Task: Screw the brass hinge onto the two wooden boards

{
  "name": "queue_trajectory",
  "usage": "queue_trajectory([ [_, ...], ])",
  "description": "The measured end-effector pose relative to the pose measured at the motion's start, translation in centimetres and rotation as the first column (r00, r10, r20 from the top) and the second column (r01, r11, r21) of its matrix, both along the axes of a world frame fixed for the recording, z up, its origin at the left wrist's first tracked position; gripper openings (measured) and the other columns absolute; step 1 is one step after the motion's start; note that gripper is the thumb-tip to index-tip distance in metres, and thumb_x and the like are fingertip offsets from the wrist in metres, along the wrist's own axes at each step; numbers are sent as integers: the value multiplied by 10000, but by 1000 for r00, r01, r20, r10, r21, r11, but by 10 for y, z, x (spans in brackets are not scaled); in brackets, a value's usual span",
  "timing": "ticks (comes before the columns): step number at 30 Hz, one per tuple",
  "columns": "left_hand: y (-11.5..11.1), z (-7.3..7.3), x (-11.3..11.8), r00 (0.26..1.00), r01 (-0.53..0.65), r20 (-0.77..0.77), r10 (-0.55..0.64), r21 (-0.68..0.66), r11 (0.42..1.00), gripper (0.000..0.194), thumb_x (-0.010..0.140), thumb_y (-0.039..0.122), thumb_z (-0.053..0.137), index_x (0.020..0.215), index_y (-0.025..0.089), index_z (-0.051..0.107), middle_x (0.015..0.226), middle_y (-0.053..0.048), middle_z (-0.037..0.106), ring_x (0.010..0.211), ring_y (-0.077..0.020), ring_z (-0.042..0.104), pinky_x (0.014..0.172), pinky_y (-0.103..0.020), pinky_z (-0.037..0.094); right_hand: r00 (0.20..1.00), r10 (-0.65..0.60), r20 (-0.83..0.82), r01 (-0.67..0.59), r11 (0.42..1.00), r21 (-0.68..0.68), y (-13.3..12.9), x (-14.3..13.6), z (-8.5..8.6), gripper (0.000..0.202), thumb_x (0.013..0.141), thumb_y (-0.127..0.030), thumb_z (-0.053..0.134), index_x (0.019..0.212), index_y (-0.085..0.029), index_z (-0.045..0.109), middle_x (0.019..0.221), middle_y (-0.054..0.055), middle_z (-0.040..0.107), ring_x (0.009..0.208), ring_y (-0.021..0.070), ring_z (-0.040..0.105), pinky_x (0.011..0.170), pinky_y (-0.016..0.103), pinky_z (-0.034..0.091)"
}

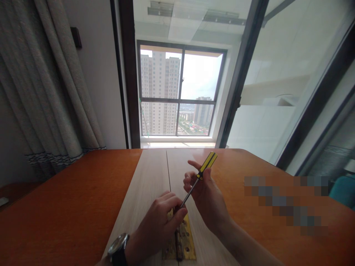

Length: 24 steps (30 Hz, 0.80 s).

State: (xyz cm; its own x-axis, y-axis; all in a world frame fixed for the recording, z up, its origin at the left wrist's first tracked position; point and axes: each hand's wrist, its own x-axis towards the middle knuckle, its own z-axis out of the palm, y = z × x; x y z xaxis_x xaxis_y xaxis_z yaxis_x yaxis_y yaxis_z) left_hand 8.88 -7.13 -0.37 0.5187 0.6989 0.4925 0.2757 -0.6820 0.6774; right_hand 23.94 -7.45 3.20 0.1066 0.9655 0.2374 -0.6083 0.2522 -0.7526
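Note:
My right hand [208, 199] holds a screwdriver [207, 165] with a yellow and black handle, its thumb against the handle and one finger stretched out. The metal shaft slants down and left to the fingers of my left hand [162, 218]. There the left thumb and forefinger close together around the tip, and whatever is pinched between them is hidden. Beneath the left hand lies a worn brass-coloured hinge [187, 240], its pin running lengthwise and screw holes showing on the right leaf. The left hand covers much of the other leaf.
The hinge lies over the seam of two pale wood boards [146, 177] on an orange-brown table [74, 207]. A blurred-out patch [288, 203] hides part of the table on the right. Beyond the far edge stand a window [181, 88] and a grey curtain [52, 81].

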Motion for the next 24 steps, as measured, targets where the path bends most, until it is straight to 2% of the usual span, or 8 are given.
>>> queue_trajectory([
  [4,2,0,0,1000,-2,23,2,8,1000,335,1004,301,438,757,170,621,779,-44,628,827,-182,573,762,-280,414,1000,-17,12,17,1000,6,1,0,-1,451,829,-597,657,1119,-251,667,741,-8,625,625,131,503,613,274,426],
  [12,6,4,-3,997,-54,47,54,10,998,347,985,321,488,728,165,661,741,-46,628,792,-184,587,738,-282,430,991,-127,-52,126,992,-16,4,4,3,465,774,-609,709,1095,-272,700,803,-22,573,646,110,490,587,247,452],
  [15,8,7,-7,988,-129,91,127,19,991,354,974,378,509,786,169,725,821,-60,622,797,-179,600,728,-274,445,984,-159,-78,155,986,-58,6,6,3,465,760,-606,725,1080,-270,713,761,-34,525,624,101,458,555,227,441],
  [17,11,9,-10,977,-190,105,187,18,982,368,969,417,512,827,181,756,793,-52,620,749,-171,601,689,-267,446,980,-176,-88,169,982,-87,8,7,3,484,738,-606,746,1082,-266,713,741,-40,508,603,94,436,532,214,427],
  [22,23,14,-22,972,-206,106,210,-48,977,351,958,420,520,881,182,766,824,-40,740,767,-180,663,702,-254,484,979,-186,-83,178,979,-94,8,6,3,546,715,-600,769,1131,-253,696,696,-55,483,537,75,385,486,198,392],
  [24,29,14,-28,970,-224,91,227,-37,974,343,950,421,530,904,182,772,788,-29,742,728,-173,662,679,-246,485,981,-179,-74,172,981,-89,8,6,3,556,721,-603,763,1148,-254,688,686,-59,473,524,73,378,482,201,390],
])
